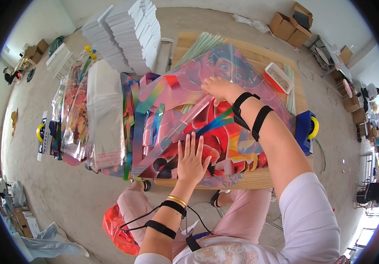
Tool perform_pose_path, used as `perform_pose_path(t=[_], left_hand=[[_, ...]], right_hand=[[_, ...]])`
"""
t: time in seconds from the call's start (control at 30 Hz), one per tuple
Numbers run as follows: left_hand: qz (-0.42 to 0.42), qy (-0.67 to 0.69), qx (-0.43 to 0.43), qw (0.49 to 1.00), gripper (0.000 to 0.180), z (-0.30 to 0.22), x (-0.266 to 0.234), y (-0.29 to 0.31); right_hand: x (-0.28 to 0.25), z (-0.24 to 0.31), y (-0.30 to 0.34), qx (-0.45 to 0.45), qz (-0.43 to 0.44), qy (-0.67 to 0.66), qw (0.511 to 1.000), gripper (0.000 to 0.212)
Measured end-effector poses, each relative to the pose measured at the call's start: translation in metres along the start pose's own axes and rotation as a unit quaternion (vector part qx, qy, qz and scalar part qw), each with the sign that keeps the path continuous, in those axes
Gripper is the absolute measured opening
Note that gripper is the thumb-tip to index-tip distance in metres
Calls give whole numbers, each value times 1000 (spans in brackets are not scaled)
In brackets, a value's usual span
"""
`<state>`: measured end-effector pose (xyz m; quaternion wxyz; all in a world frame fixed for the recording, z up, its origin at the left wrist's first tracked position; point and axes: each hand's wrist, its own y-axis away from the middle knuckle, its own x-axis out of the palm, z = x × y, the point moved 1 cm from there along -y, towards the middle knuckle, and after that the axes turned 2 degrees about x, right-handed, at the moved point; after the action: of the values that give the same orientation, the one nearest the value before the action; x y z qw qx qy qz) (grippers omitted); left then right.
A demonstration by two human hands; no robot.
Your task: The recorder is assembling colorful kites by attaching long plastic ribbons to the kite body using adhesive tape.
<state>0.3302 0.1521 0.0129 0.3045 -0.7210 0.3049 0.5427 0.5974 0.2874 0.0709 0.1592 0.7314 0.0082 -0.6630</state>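
A thin printed kite (216,149), with a red cartoon figure and rainbow streamers, lies folded over itself in front of me. My left hand (191,162) rests flat on its near part, fingers stretched out and holding nothing. Farther off and to the right, my right hand (220,89) has its fingers bent and closed at the folded edge of the kite; the fingertips are partly hidden. Beyond that hand the pinkish, see-through upper part (227,66) shows a cartoon face.
Clear plastic sleeves (104,110) lie stacked at the left. White stacks (132,37) rise behind them. Pale thin rods (202,46) lie at the table's back. A small white tray (279,78) sits at the right, above a blue reel with a yellow wheel (313,127).
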Motion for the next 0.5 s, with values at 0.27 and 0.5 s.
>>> perform_pose_path(t=[0.27, 0.5], left_hand=[[0, 4, -1, 1000, 74, 0, 2, 0], [3, -3, -4, 1000, 75, 3, 2, 3]], right_hand=[[-1, 1, -2, -2, 29, -5, 1000, 64], [-16, 21, -2, -30, 48, -43, 997, 64]])
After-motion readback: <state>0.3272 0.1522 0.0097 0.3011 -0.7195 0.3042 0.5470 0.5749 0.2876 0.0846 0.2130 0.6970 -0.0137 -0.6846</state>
